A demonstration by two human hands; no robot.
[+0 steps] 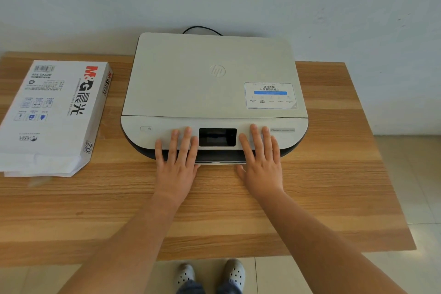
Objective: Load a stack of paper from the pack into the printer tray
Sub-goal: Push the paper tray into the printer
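A white printer [210,79] sits at the middle back of the wooden table [214,198], lid down. Its dark screen [217,137] is on the front panel. My left hand [176,157] lies flat with straight fingers on the front panel, left of the screen. My right hand [260,157] lies flat the same way, right of the screen. Both thumbs reach under the front edge, by the thin pale tray lip [220,162], which sits pushed in. The white paper pack [52,114] lies flat at the table's left, its near end torn open.
A black cable [202,28] runs from behind the printer toward the pale wall. The table's right edge borders tiled floor [417,186]. My feet in white clogs [210,274] stand just below the table's front edge.
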